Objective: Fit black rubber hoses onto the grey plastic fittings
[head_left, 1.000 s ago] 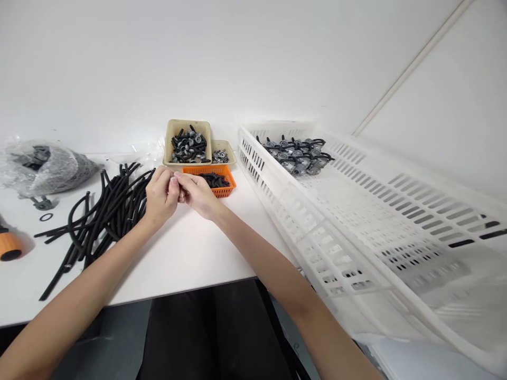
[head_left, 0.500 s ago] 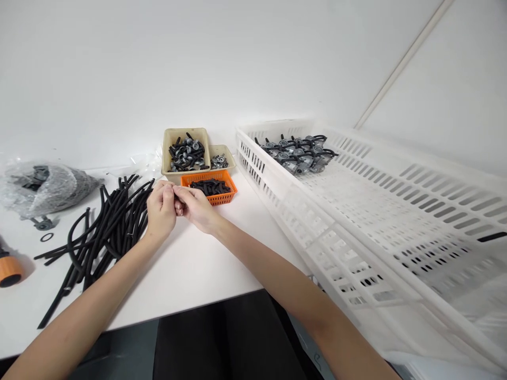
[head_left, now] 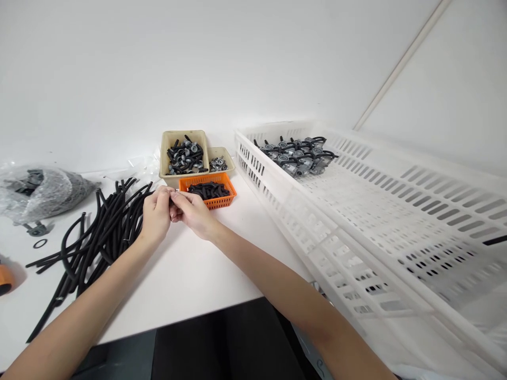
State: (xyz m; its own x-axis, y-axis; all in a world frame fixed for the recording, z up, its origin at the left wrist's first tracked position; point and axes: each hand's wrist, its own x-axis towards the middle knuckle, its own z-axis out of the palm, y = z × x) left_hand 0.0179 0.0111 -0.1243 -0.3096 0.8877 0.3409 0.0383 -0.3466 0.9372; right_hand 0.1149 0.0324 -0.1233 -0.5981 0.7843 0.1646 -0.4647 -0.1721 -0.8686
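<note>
What the fingers work on is mostly hidden: only a small pale glint shows at the top, where the fingertips meet, so the small part cannot be made out. It sits between the two hands, over the counter (head_left: 182,285) and just left of the orange basket (head_left: 222,202). The left hand (head_left: 156,214) has its fingers curled in, not spread; the right hand (head_left: 194,211) meets it with thumb and fingers bent inward. The hands touch, but I cannot tell whether either one is clamped on the part. The right hand overlaps the basket's near left corner; black pieces (head_left: 212,190) lie inside.

At left, the left forearm (head_left: 106,285) covers part of a pile of black hoses (head_left: 106,227). An orange object (head_left: 5,279) is cut off by the left edge, and the contents of the plastic bag (head_left: 59,198) blur behind its wrapping. On the far side, a larger beige tray (head_left: 168,139) partly hides a smaller tray (head_left: 228,163). The white crate (head_left: 285,206) runs out of view at near right, with metal assemblies (head_left: 301,158) at its far end
</note>
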